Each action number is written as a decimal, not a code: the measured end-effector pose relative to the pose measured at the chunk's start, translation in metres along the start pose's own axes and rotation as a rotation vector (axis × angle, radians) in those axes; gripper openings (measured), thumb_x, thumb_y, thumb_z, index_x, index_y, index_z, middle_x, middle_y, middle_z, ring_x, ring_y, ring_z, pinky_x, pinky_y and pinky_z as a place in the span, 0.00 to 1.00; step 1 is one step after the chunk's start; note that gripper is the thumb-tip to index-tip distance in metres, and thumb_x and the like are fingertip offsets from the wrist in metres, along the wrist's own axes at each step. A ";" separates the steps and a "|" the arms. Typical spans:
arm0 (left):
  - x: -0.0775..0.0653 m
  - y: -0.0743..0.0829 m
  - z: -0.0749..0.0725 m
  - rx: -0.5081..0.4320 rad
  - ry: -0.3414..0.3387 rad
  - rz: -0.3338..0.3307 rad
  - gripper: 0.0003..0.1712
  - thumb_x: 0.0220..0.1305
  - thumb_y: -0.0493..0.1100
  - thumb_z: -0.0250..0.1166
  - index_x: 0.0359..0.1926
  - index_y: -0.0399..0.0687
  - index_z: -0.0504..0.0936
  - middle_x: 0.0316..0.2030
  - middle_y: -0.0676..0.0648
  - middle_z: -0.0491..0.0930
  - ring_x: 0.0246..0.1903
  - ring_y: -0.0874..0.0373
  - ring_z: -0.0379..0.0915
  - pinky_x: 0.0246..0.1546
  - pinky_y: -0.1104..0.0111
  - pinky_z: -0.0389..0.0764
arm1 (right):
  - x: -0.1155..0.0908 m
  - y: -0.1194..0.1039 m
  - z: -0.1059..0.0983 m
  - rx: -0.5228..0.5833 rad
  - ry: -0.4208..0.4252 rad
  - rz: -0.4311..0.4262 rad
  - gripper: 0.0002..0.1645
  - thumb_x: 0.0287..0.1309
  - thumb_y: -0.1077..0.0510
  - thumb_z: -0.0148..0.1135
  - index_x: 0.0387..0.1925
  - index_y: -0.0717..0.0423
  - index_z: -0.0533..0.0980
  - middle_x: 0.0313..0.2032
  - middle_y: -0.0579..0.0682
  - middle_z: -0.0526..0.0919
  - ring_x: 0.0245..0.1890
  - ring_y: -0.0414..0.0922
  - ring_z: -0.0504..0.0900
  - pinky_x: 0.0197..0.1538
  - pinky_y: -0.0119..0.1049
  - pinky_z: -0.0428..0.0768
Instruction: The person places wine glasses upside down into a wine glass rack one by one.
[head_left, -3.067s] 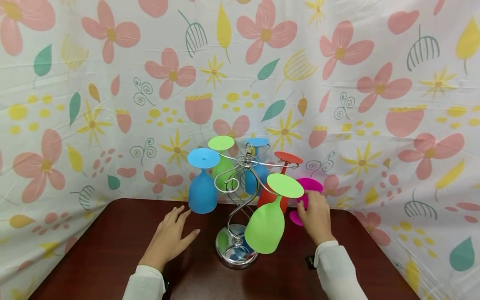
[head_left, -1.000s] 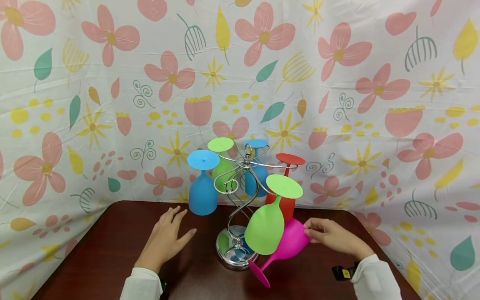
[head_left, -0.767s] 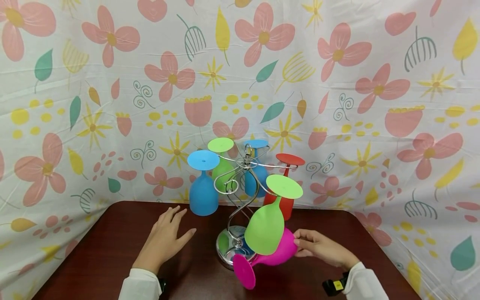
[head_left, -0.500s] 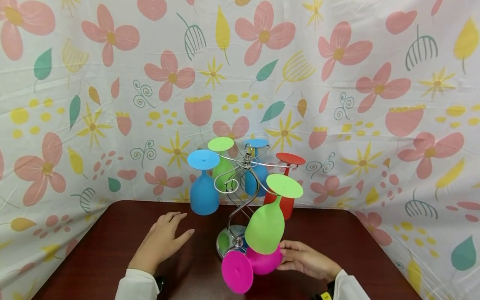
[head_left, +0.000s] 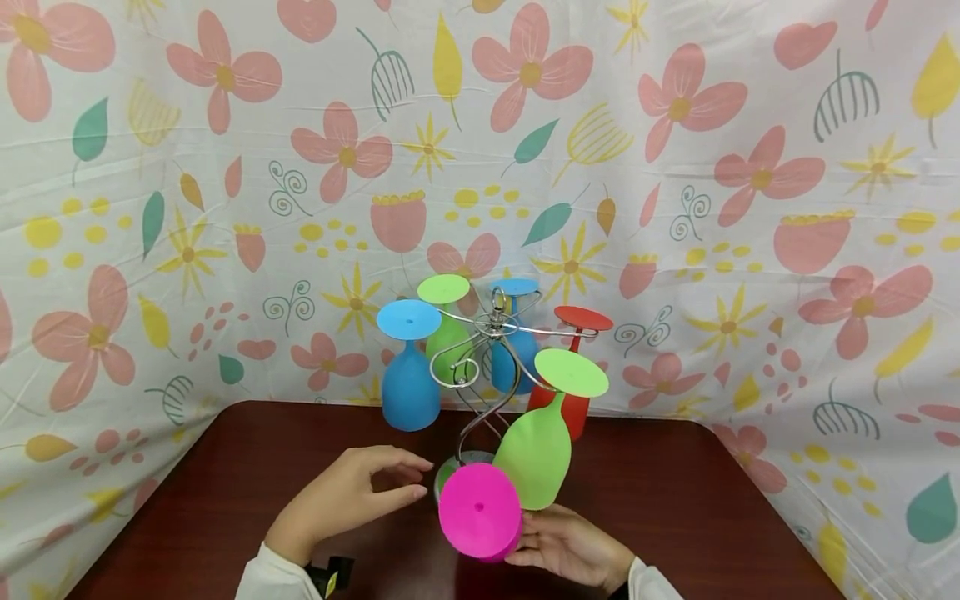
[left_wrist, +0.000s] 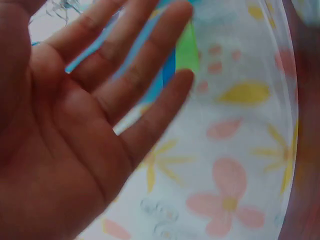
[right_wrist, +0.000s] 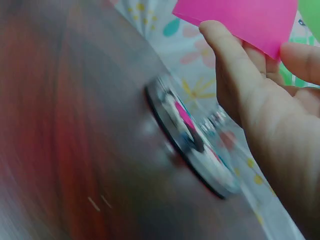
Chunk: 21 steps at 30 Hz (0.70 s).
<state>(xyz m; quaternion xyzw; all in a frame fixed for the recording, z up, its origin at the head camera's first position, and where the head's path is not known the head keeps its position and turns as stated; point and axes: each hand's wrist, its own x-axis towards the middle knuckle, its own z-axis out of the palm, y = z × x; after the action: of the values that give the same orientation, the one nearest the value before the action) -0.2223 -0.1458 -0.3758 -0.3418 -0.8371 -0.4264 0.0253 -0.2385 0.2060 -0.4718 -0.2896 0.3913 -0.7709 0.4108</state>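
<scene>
A pink plastic goblet [head_left: 480, 508] is in front of the chrome rack, its round foot facing the head camera. My right hand [head_left: 573, 546] holds it by the bowl from the right. In the right wrist view, the fingers lie along the pink bowl [right_wrist: 245, 20]. My left hand [head_left: 345, 500] is just left of the goblet with nothing in it, thumb and fingers apart; in the left wrist view its palm [left_wrist: 75, 135] and loosely spread fingers show. The wire glass rack [head_left: 497, 323] carries upside-down goblets, including a green one [head_left: 534, 458] right above my right hand.
Also hanging on the rack are a blue goblet [head_left: 411, 392] at left, a red one [head_left: 576, 412] at right, and a green [head_left: 448, 342] and a blue one [head_left: 514, 358] behind. The round chrome base [right_wrist: 187, 137] stands on the dark table [head_left: 675, 500]. Floral cloth [head_left: 675, 208] hangs behind.
My right hand has brought the pink goblet from the rack's far right round to the front, turning its foot toward the head camera. My left hand has moved right, closer to it.
</scene>
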 end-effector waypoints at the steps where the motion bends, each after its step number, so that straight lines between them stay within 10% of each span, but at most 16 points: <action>1: 0.002 0.002 0.003 -0.035 -0.004 0.027 0.19 0.66 0.57 0.68 0.56 0.60 0.84 0.46 0.59 0.84 0.45 0.61 0.81 0.49 0.60 0.82 | 0.002 0.002 0.002 0.006 0.001 0.002 0.30 0.79 0.66 0.23 0.62 0.56 0.72 0.57 0.53 0.77 0.60 0.47 0.75 0.68 0.47 0.67; 12: 0.020 0.023 0.033 -0.221 0.028 0.374 0.20 0.63 0.41 0.72 0.56 0.50 0.84 0.50 0.53 0.83 0.51 0.56 0.78 0.48 0.60 0.83 | 0.017 0.022 0.020 0.121 -0.019 0.001 0.31 0.80 0.63 0.20 0.70 0.58 0.66 0.66 0.57 0.70 0.65 0.50 0.69 0.71 0.48 0.61; 21: 0.023 0.025 0.045 -0.304 -0.006 0.366 0.17 0.66 0.38 0.68 0.56 0.49 0.84 0.50 0.51 0.83 0.52 0.54 0.79 0.50 0.60 0.82 | 0.023 0.031 0.029 0.189 -0.011 0.000 0.30 0.80 0.63 0.23 0.67 0.58 0.69 0.62 0.55 0.73 0.62 0.49 0.71 0.70 0.45 0.63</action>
<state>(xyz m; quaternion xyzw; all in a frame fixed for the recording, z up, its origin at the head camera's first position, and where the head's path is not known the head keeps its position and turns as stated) -0.2135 -0.0900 -0.3791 -0.4891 -0.6875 -0.5347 0.0479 -0.2152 0.1648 -0.4794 -0.2537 0.3146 -0.8027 0.4385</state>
